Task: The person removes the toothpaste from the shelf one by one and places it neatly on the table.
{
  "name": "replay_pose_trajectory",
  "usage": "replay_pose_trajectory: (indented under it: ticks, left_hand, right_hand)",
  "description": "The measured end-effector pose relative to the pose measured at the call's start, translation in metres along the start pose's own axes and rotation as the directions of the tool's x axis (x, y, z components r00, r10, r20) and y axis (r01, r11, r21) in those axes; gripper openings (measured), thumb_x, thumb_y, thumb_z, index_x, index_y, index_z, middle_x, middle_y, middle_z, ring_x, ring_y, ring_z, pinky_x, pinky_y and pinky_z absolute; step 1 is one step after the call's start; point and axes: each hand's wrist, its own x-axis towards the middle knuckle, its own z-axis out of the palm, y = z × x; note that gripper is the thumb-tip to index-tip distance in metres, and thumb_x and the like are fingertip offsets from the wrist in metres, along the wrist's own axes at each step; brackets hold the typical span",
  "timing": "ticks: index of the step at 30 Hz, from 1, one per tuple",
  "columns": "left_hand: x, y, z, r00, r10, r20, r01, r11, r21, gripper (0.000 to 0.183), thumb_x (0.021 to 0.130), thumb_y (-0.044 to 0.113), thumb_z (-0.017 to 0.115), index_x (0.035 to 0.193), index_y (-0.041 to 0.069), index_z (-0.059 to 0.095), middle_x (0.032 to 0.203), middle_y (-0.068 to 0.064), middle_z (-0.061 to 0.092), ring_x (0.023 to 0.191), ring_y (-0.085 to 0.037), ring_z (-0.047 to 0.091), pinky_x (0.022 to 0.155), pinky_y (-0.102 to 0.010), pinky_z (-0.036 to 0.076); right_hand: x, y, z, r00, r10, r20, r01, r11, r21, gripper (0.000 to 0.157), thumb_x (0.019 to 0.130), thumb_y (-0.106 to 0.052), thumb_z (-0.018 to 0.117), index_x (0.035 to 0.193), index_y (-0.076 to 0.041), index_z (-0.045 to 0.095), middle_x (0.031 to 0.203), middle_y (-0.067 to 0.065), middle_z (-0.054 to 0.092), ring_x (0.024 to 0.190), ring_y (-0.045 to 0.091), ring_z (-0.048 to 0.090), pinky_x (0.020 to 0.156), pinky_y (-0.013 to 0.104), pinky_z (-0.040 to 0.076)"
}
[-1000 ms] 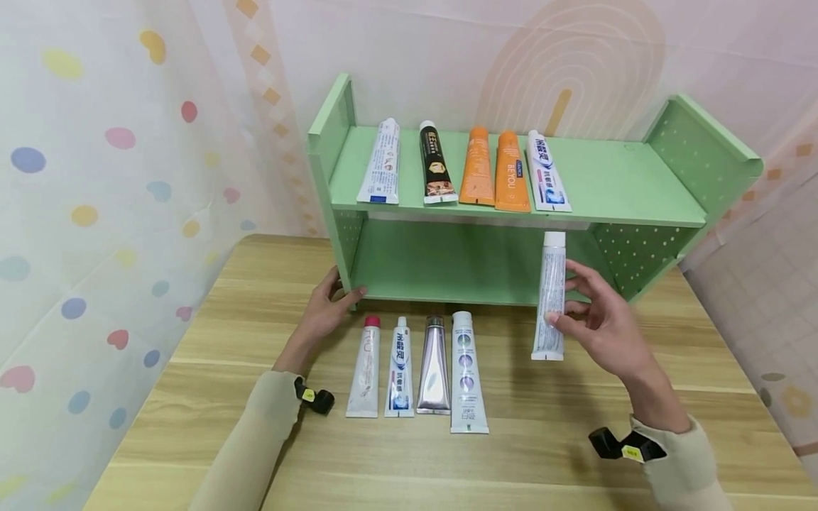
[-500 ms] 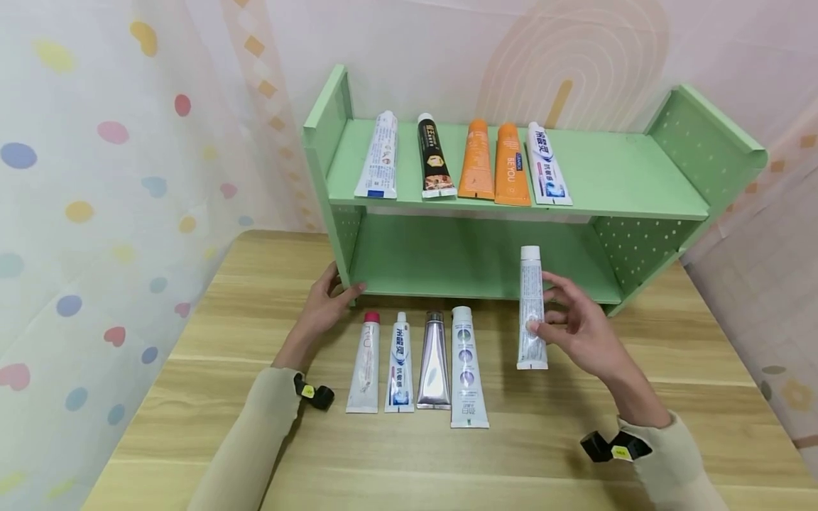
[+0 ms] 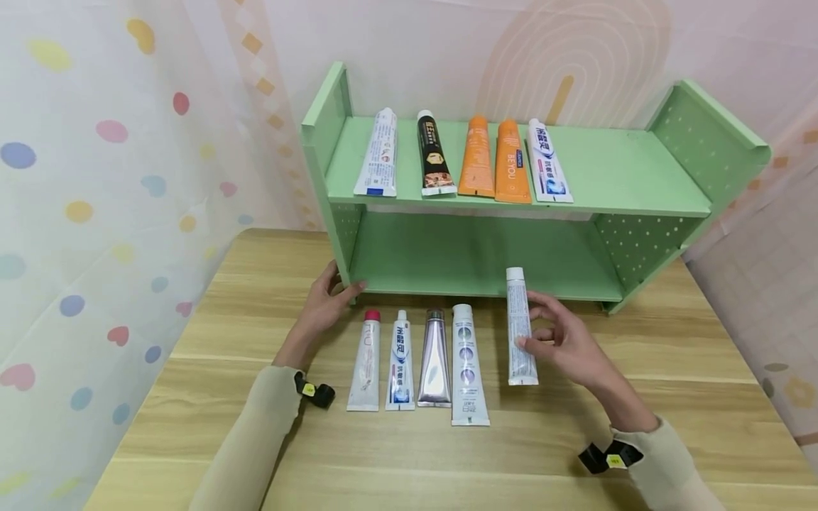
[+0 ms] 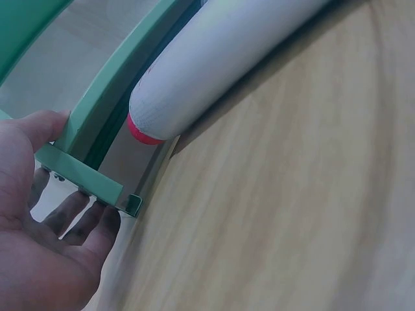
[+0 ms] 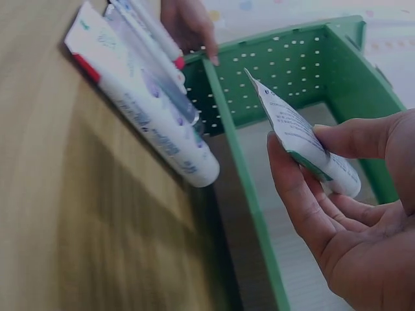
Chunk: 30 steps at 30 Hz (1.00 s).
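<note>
My right hand [image 3: 567, 348] pinches a white toothpaste tube [image 3: 519, 326] between thumb and fingers, cap up, in front of the green shelf's lower tier. In the right wrist view, the held tube [image 5: 298, 133] shows small print and a green patch. At the lower left corner of the green shelf [image 3: 409, 292], my left hand [image 3: 322, 304] grips the side panel. The left wrist view shows the thumb on one side of that panel [image 4: 84, 175] and the fingers on the other. On the table lie a red-capped tube [image 3: 365, 365], a blue-and-white tube [image 3: 400, 369], a silver tube [image 3: 435, 365] and a large white tube [image 3: 469, 369].
The upper tier holds a white tube [image 3: 380, 156], a black tube [image 3: 436, 156], two orange tubes [image 3: 477, 160] and a blue-and-white tube [image 3: 547, 163]. The shelf stands at the back of the wooden table [image 3: 409, 461], before a patterned curtain [image 3: 422, 42].
My right hand has carried the toothpaste tube left and down, closer to the row on the table. My left hand keeps its grip on the shelf. The head view has shifted slightly.
</note>
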Motion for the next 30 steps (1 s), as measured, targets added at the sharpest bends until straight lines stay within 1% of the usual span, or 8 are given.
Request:
replay_pose_trajectory:
  ticks: [6, 10, 13, 16, 19, 23, 26, 30]
  left_hand:
    - [0.001, 0.001, 0.0, 1.0, -0.006, 0.0, 0.006, 1.0, 0.004, 0.079, 0.1, 0.029, 0.067, 0.165, 0.031, 0.022, 0.166, -0.011, 0.033, 0.151, -0.036, 0.035, 0.124, -0.055, 0.035]
    - [-0.002, 0.01, 0.0, 1.0, -0.027, 0.008, 0.027, 1.0, -0.001, 0.079, 0.101, 0.024, 0.066, 0.165, 0.025, 0.021, 0.166, -0.014, 0.032, 0.152, -0.038, 0.034, 0.125, -0.055, 0.034]
    - [-0.008, 0.023, 0.0, 0.999, -0.04, 0.015, 0.04, 0.999, -0.002, 0.079, 0.101, 0.021, 0.065, 0.165, 0.019, 0.02, 0.165, -0.019, 0.031, 0.151, -0.041, 0.033, 0.124, -0.057, 0.034]
    - [-0.011, 0.03, 0.0, 0.999, -0.041, 0.02, 0.042, 0.999, -0.005, 0.078, 0.101, 0.019, 0.064, 0.165, 0.016, 0.019, 0.165, -0.021, 0.031, 0.151, -0.043, 0.033, 0.123, -0.058, 0.034]
    - [-0.007, 0.02, 0.0, 0.999, -0.037, 0.014, 0.037, 0.999, -0.005, 0.078, 0.101, 0.022, 0.065, 0.165, 0.021, 0.02, 0.165, -0.019, 0.031, 0.151, -0.042, 0.033, 0.124, -0.058, 0.034]
    - [-0.001, 0.005, 0.0, 1.0, -0.025, 0.002, 0.025, 1.0, -0.001, 0.079, 0.1, 0.026, 0.067, 0.165, 0.029, 0.022, 0.166, -0.013, 0.033, 0.151, -0.037, 0.035, 0.124, -0.055, 0.035]
    - [0.0, 0.001, -0.001, 1.0, -0.014, -0.001, 0.014, 1.0, 0.002, 0.079, 0.1, 0.029, 0.068, 0.164, 0.031, 0.022, 0.166, -0.011, 0.034, 0.151, -0.037, 0.035, 0.124, -0.056, 0.036]
    - [0.001, 0.001, -0.001, 1.0, -0.015, 0.003, 0.015, 1.0, -0.005, 0.079, 0.1, 0.028, 0.068, 0.164, 0.031, 0.023, 0.166, -0.011, 0.034, 0.151, -0.037, 0.035, 0.123, -0.056, 0.036]
  right_hand:
    - [-0.001, 0.009, 0.005, 0.998, 0.055, 0.026, -0.055, 0.998, 0.004, 0.074, 0.091, 0.004, 0.07, 0.155, -0.003, 0.033, 0.116, 0.021, 0.055, 0.08, 0.018, 0.075, 0.059, 0.033, 0.06]
    - [-0.002, 0.015, 0.01, 0.996, 0.075, 0.051, -0.076, 0.997, 0.016, 0.076, 0.09, 0.003, 0.071, 0.155, -0.002, 0.031, 0.115, 0.024, 0.054, 0.077, 0.019, 0.074, 0.061, 0.034, 0.062]
    - [-0.002, 0.02, 0.014, 0.994, 0.094, 0.061, -0.096, 0.995, 0.025, 0.078, 0.089, 0.003, 0.071, 0.156, -0.002, 0.031, 0.114, 0.023, 0.054, 0.069, 0.015, 0.069, 0.058, 0.028, 0.057]
    - [-0.002, 0.025, 0.017, 0.99, 0.118, 0.071, -0.12, 0.992, 0.025, 0.08, 0.088, 0.003, 0.072, 0.156, 0.0, 0.031, 0.113, 0.022, 0.055, 0.063, 0.01, 0.06, 0.054, 0.022, 0.051]
    - [-0.002, 0.03, 0.02, 0.987, 0.139, 0.081, -0.141, 0.99, 0.019, 0.08, 0.087, 0.001, 0.073, 0.156, 0.001, 0.031, 0.114, 0.024, 0.055, 0.061, 0.01, 0.058, 0.054, 0.022, 0.051]
    - [-0.002, 0.034, 0.022, 0.983, 0.16, 0.09, -0.16, 0.987, -0.003, 0.08, 0.089, -0.002, 0.074, 0.156, 0.001, 0.031, 0.118, 0.027, 0.053, 0.069, 0.014, 0.064, 0.06, 0.029, 0.06]
    - [-0.001, 0.037, 0.024, 0.98, 0.18, 0.087, -0.178, 0.984, -0.027, 0.08, 0.088, -0.004, 0.075, 0.155, 0.002, 0.032, 0.119, 0.028, 0.053, 0.076, 0.018, 0.065, 0.063, 0.033, 0.063]
    - [0.001, 0.041, 0.026, 0.973, 0.219, 0.072, -0.215, 0.975, -0.057, 0.08, 0.087, -0.005, 0.076, 0.154, 0.003, 0.034, 0.119, 0.027, 0.054, 0.079, 0.022, 0.063, 0.063, 0.035, 0.064]
